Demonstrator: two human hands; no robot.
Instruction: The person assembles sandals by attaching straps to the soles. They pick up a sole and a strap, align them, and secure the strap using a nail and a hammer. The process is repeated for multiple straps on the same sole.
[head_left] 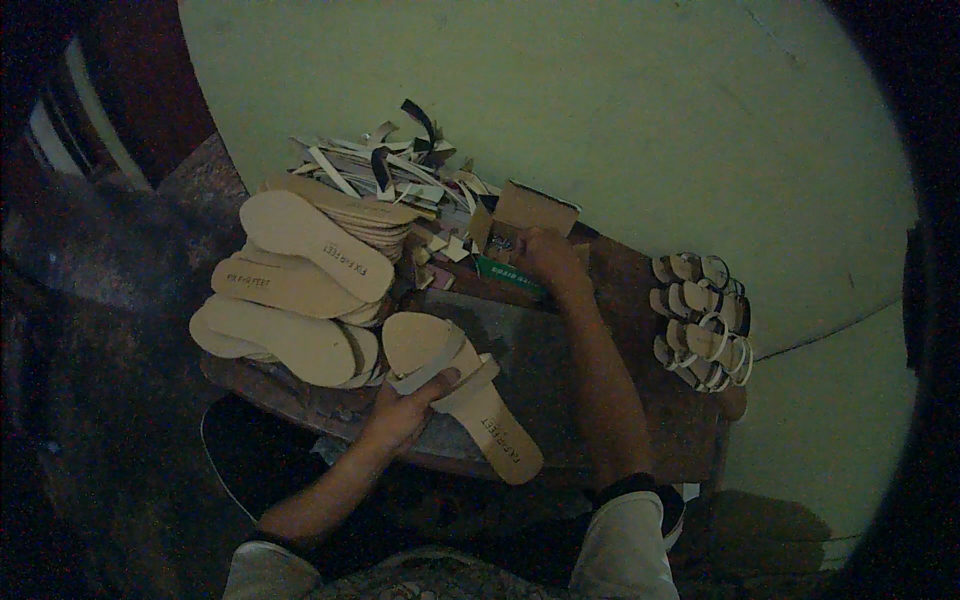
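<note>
My left hand (398,410) grips a beige sandal sole (505,440) by its middle, the thumb pressed on the pale straps (440,368) that cross it. The sole slants over the front half of the table. My right hand (545,252) is at a small open cardboard box (538,208) with a green label on its side. Its fingers dip curled into the box; small dark bits show beside them, and the fingertips are hidden.
Stacks of beige soles (290,335) cover the left of the wooden table (650,420). Behind them lies a heap of pale and dark strap strips (340,165). Several strappy sandals (705,325) stand at the right edge. A greenish wall (700,130) rises behind.
</note>
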